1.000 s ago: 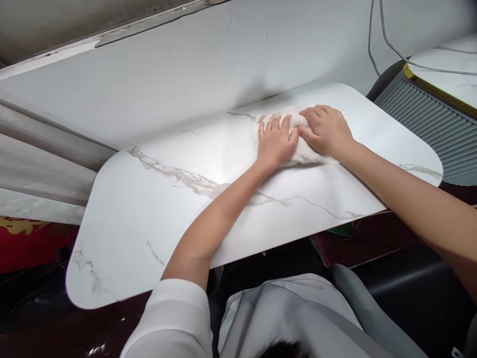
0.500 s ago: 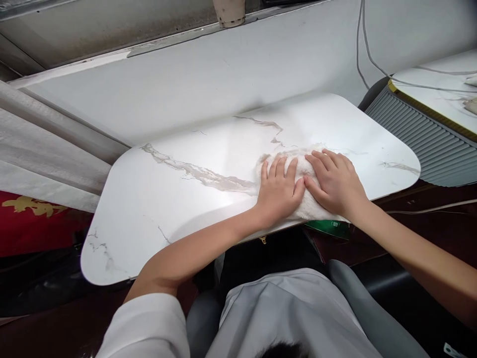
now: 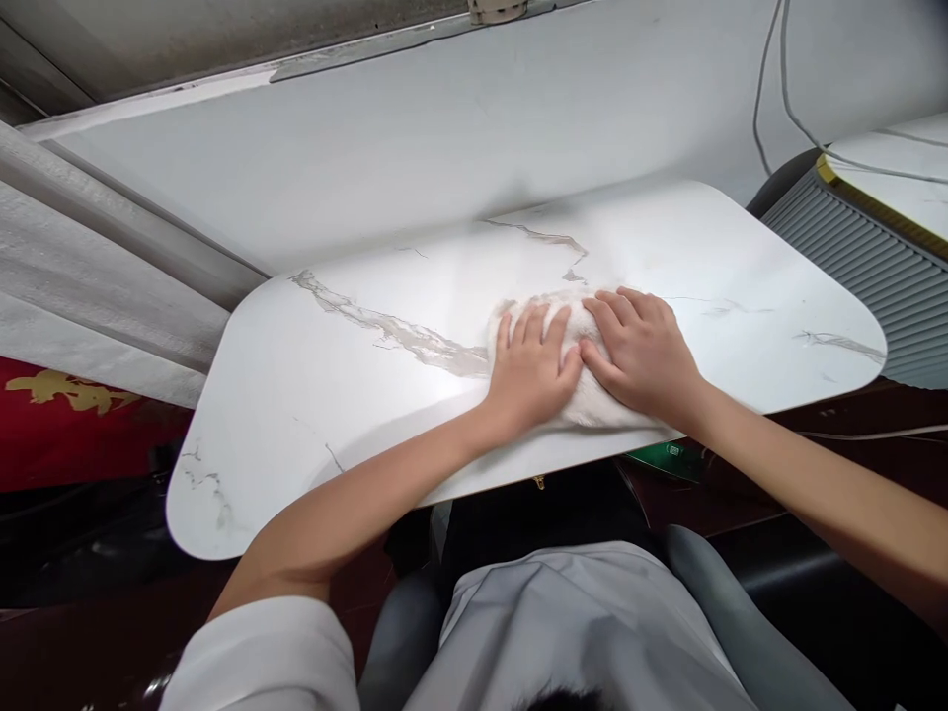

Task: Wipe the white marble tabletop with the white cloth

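Both of my hands lie on a fluffy white cloth [image 3: 603, 407], spread over the front middle of a white marble-patterned table [image 3: 281, 405]. My left hand [image 3: 527, 367] rests flat on the cloth's left part, fingers stretched out and apart. Over its right part lies my right hand [image 3: 638, 348], also flat with spread fingers. The two thumbs almost meet between them. Much of the cloth is hidden under the palms.
Behind the table runs a pale wall panel [image 3: 355, 168], with a cup-like container [image 3: 498, 10] on the ledge above. A grey ribbed cabinet [image 3: 866, 247] stands at the right, grey cables [image 3: 785, 79] hanging nearby. White curtain [image 3: 96, 257] folds and red fabric [image 3: 44, 444] are at the left.
My two hands have slid the cloth to the left across the tabletop, staying flat on it. The camera view has shifted slightly as well.
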A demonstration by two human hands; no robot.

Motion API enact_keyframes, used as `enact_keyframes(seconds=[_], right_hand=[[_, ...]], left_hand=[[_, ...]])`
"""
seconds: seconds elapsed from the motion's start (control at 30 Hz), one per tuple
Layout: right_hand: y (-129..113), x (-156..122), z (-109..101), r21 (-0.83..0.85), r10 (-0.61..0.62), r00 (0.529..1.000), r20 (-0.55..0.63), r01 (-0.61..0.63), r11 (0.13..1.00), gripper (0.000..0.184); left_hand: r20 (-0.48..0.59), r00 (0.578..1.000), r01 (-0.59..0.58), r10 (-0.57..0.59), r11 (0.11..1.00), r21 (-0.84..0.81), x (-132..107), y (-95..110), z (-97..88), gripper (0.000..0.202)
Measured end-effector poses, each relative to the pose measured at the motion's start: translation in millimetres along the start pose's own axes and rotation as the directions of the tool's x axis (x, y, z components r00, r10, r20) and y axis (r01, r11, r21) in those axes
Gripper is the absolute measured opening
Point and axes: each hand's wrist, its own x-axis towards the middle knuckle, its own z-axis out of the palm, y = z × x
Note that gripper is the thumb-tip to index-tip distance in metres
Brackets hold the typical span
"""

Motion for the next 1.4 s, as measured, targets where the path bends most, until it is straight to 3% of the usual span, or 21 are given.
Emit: enact_keyframes(seconds=[0.2,0.37,0.7,0.93,1.1,1.33,1.4], right_hand=[[-7,79,32,0.097,-0.060,0.998,-0.001,0.060,0.993,0.049],[-16,136,56,0.083,-0.038,0.999,0.025,0.036,0.996,0.050],[-20,209,81,0.164,-0.015,1.000,0.014,0.012,0.986,0.061],[-21,233,85,0.224,0.005,1.000,0.027,-0.011,0.975,0.067],[-23,231,79,0.204,0.013,1.000,0.005,-0.014,0.979,0.067],[-24,222,83,0.234,-0.004,1.000,0.013,0.001,0.972,0.090],[-26,212,82,0.227,-0.016,1.000,0.009,0.014,0.974,0.085]], left_hand=[[-0.078,0.989,0.121,-0.123,0.992,-0.037,44,-52,-9.0,0.046],[-0.136,0.981,0.125,-0.136,0.988,-0.086,80,-96,-14.3,0.041],[-0.239,0.964,0.080,-0.119,0.982,-0.169,132,-160,-10.5,0.037],[-0.227,0.954,0.157,-0.197,0.971,-0.181,142,-163,-18.9,0.036],[-0.233,0.946,0.185,-0.224,0.967,-0.177,141,-158,-22.2,0.039],[-0.239,0.954,0.147,-0.178,0.979,-0.144,136,-163,-16.3,0.035],[-0.244,0.956,0.137,-0.164,0.983,-0.125,130,-161,-14.7,0.035]])
